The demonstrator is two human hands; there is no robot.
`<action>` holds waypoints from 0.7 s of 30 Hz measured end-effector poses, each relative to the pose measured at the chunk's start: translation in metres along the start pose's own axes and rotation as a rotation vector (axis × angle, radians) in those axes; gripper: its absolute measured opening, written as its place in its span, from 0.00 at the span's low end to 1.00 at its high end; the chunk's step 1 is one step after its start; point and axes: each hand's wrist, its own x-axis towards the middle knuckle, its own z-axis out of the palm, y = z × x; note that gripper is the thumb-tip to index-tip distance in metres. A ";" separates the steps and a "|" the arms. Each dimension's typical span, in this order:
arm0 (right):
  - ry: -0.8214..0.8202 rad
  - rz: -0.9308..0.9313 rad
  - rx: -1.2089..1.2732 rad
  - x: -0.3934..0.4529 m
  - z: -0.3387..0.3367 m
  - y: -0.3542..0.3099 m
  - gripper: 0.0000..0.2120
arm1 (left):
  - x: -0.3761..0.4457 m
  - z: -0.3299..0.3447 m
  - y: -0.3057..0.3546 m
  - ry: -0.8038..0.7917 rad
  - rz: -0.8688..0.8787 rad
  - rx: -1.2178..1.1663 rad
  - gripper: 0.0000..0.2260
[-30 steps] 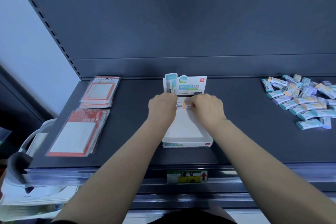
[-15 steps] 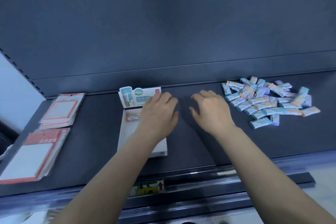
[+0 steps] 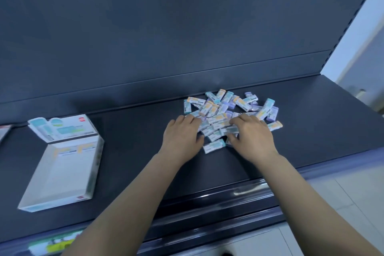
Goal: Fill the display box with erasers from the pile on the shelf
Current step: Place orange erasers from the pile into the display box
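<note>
Both hands, left (image 3: 182, 135) and right (image 3: 250, 138), moved from display box (image 3: 62, 170) onto eraser pile (image 3: 226, 110), grips open.

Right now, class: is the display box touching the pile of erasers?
Apart. The head view shows bare dark shelf between the display box and the pile of erasers.

Shelf (image 3: 135, 131): dark, matte, flat, with an upright back panel of the same colour and a glossy front rail. Lying directly on it:
- display box (image 3: 60, 172), white, open-topped, at the left, printed header card standing at its far end;
- pile of erasers (image 3: 226, 110), wrapped, teal, lilac and orange ends, heaped at the right near the back panel;
- one eraser (image 3: 214, 146) lying just in front of the pile.
</note>
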 end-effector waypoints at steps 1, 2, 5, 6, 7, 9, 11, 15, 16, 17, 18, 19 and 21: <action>0.001 -0.001 0.022 0.002 0.001 0.009 0.17 | 0.005 0.003 0.007 0.001 -0.017 -0.016 0.20; -0.001 -0.004 0.045 0.004 0.001 0.016 0.16 | 0.010 0.006 0.013 0.005 -0.035 -0.031 0.20; -0.028 -0.014 0.095 0.013 0.005 0.034 0.15 | 0.023 0.015 0.026 0.004 -0.082 -0.076 0.18; -0.035 -0.014 0.114 0.015 0.006 0.038 0.14 | 0.027 0.017 0.029 0.009 -0.103 -0.091 0.18; -0.041 -0.012 0.137 0.018 0.006 0.042 0.13 | 0.030 0.019 0.032 0.022 -0.122 -0.104 0.17; -0.039 -0.014 0.184 0.024 0.008 0.045 0.13 | 0.035 0.022 0.035 0.050 -0.149 -0.124 0.16; -0.037 -0.025 0.201 0.030 0.009 0.045 0.14 | 0.040 0.023 0.037 0.069 -0.161 -0.141 0.16; -0.072 -0.088 0.160 0.041 0.012 0.042 0.17 | 0.050 0.023 0.038 0.078 -0.158 -0.177 0.19; -0.073 -0.101 0.149 0.043 0.013 0.041 0.17 | 0.051 0.024 0.038 0.070 -0.160 -0.185 0.19; -0.074 -0.106 0.142 0.044 0.014 0.040 0.17 | 0.053 0.025 0.038 0.056 -0.161 -0.193 0.19; -0.075 -0.108 0.134 0.045 0.014 0.039 0.18 | 0.054 0.026 0.038 0.034 -0.162 -0.201 0.19; -0.078 -0.111 0.125 0.046 0.015 0.038 0.18 | 0.054 0.027 0.038 0.010 -0.165 -0.210 0.19; -0.084 -0.111 0.129 0.047 0.017 0.037 0.17 | 0.056 0.026 0.039 -0.020 -0.180 -0.241 0.18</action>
